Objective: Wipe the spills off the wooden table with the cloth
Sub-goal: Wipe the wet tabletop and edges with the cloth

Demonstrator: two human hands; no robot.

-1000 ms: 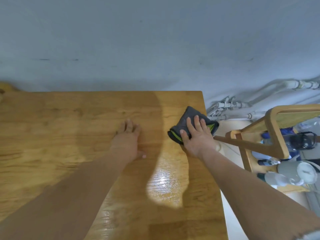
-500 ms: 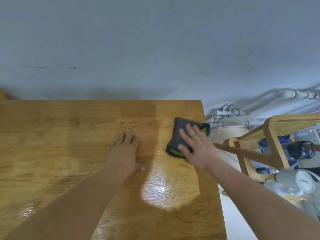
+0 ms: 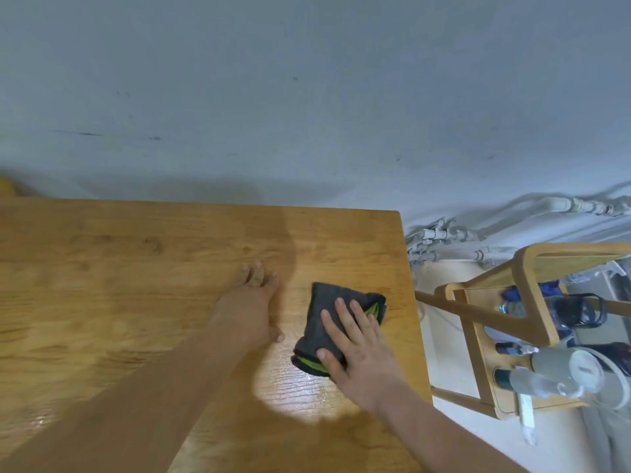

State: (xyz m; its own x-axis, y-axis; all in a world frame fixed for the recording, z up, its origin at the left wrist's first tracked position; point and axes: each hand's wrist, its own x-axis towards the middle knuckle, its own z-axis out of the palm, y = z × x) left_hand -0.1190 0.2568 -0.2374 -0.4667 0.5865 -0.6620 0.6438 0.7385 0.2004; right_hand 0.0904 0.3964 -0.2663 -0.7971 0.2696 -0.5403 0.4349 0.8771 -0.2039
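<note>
the cloth (image 3: 327, 298), dark grey with a green edge, is lying folded on the table (image 3: 136, 268) near its right edge, about halfway between the far edge and the viewer. the right hand (image 3: 362, 356) is pressing it flat from above: the fingers (image 3: 358, 319) are lying straight and spread across the fabric, and the thumb is resting at the near corner by the green edge. nothing is being pinched or curled around; the palm is doing the holding. the left hand (image 3: 249, 308) is resting palm down on bare wood just left of the cloth, fingers straight and together, apparently bracing the body.

just in front of the cloth a bright sheen (image 3: 300, 394) is showing on the wood. whether it is a damp film or only reflected light cannot be told. a fainter glint (image 3: 41, 421) is showing near the left front. no clear puddle or stain is showing anywhere else on the wood.

judging from this, the wiping is under way on the right side. the shiny patch nearest the cloth is probably the next area to cover, and the left part of the table is likely needing a check too.

beyond the table a grey wall (image 3: 307, 97) is rising, white pipes (image 3: 440, 233) are running along its foot, and a wooden rack (image 3: 532, 302) with bottles is standing to the right.
</note>
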